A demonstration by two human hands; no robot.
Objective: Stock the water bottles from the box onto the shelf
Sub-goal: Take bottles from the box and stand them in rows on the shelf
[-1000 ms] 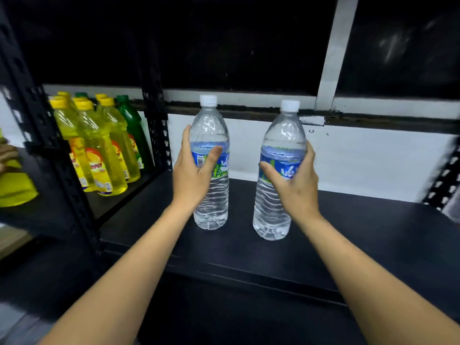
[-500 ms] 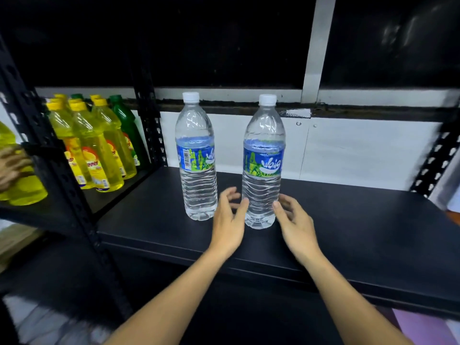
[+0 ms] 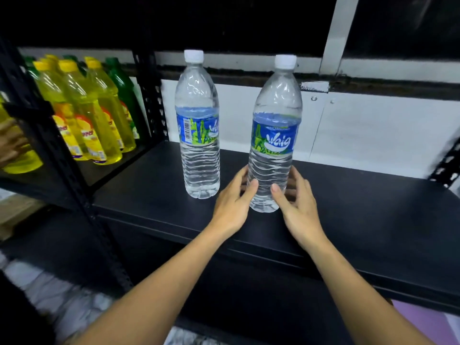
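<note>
the nearer water bottle stands upright on the black shelf, straight ahead and right between my hands, its long axis vertical and its cap well above my fingers. my left hand and right hand both cup its ribbed lower part with relaxed, spread fingers, thumbs touching the front, neither clamped. the other water bottle stands apart, to the left and farther back, nearer my left hand.
</note>
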